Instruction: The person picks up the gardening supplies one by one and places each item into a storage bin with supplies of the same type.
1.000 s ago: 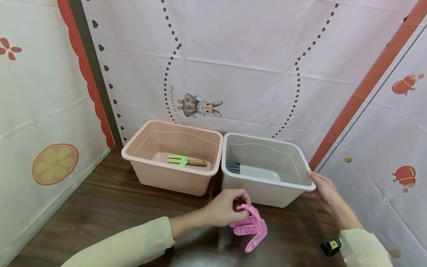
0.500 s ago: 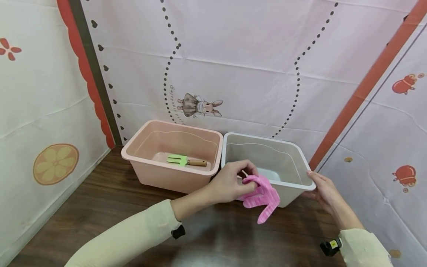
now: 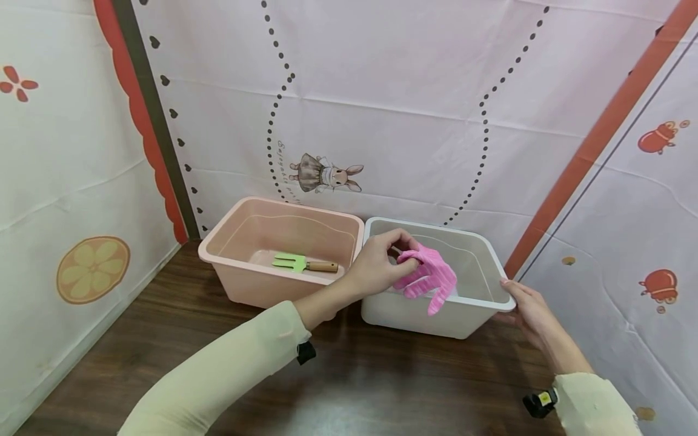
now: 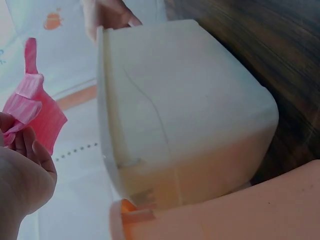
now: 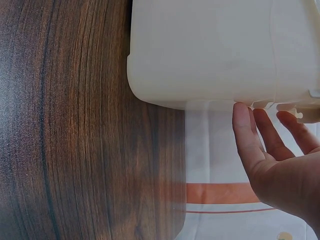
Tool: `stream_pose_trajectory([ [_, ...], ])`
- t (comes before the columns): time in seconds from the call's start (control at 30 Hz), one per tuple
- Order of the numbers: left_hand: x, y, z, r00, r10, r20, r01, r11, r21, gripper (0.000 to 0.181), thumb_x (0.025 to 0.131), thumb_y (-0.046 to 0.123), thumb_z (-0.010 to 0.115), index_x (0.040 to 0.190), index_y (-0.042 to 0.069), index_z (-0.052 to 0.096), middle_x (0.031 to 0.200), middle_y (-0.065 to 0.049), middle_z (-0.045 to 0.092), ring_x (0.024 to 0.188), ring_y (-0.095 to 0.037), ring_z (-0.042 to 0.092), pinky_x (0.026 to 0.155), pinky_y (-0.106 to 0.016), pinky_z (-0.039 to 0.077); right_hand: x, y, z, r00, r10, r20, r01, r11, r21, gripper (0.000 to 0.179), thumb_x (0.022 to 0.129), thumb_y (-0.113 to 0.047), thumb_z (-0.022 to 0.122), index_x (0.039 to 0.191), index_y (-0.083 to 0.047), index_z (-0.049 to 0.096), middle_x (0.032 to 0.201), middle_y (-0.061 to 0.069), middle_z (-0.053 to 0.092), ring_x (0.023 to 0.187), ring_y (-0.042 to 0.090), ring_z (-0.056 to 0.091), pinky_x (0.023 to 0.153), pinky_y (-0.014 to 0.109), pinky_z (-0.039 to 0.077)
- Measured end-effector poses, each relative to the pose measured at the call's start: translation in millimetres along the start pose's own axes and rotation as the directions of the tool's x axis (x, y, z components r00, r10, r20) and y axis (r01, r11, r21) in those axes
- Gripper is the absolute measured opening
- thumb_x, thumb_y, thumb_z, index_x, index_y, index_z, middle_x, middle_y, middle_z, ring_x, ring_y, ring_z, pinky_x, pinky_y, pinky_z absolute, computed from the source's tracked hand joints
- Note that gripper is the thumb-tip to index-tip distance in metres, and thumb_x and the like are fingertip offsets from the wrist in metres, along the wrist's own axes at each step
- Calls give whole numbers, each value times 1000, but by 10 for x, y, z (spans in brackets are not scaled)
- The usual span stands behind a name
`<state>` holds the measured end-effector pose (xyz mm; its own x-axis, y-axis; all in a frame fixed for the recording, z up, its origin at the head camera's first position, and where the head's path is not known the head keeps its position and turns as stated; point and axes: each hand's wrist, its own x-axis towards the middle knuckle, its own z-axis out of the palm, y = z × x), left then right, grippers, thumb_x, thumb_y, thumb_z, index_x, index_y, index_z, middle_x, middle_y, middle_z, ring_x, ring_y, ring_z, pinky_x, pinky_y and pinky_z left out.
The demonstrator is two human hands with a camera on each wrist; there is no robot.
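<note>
My left hand (image 3: 382,264) pinches a pink knit glove (image 3: 431,275) by its cuff, above the front rim of the grey-white bin (image 3: 417,315). The glove hangs with its fingers pointing down toward me. In the left wrist view, the glove (image 4: 37,100) dangles from the bent fingers, apart from the bin wall (image 4: 165,95). My right hand (image 3: 531,309) holds the bin's right front corner, thumb on top of the rim. From the right wrist view, that hand's fingers (image 5: 245,132) reach under the rim against the bin's outside (image 5: 210,55).
A pink bin (image 3: 278,290) stands at the left, close beside the grey-white one. Inside it lies a green hand fork (image 3: 305,263) with a wooden handle. Both bins stand on a dark wooden table (image 3: 371,387), with printed cloth walls (image 3: 392,121) behind and at the sides.
My left hand has risen and moved forward with the glove, from above the table to over the grey-white bin's front rim. The right hand has stayed at the bin's corner.
</note>
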<state>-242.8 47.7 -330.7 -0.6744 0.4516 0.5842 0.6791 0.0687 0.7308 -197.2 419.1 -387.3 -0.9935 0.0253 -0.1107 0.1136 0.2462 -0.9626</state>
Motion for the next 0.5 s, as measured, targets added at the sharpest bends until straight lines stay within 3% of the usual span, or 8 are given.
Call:
stream_pose_trajectory([
  [0.27, 207, -266, 6, 997, -69, -38, 70, 997, 23, 11, 92, 14, 74, 99, 14, 66, 98, 1, 69, 84, -12, 68, 75, -26, 57, 11, -2, 4, 1000, 11, -13, -11, 1000, 8, 80, 112, -48, 50, 160, 11, 28, 117, -8, 68, 99, 4, 71, 87, 42, 63],
  [0.5, 309, -469, 62, 990, -133, -52, 135, 990, 32, 11, 92, 15, 76, 98, 13, 66, 95, 0, 71, 85, -12, 68, 72, -24, 56, 19, 11, 6, 999, 27, -20, -27, 1000, 16, 79, 112, -47, 50, 160, 11, 27, 120, -3, 68, 98, 5, 71, 89, 46, 62],
])
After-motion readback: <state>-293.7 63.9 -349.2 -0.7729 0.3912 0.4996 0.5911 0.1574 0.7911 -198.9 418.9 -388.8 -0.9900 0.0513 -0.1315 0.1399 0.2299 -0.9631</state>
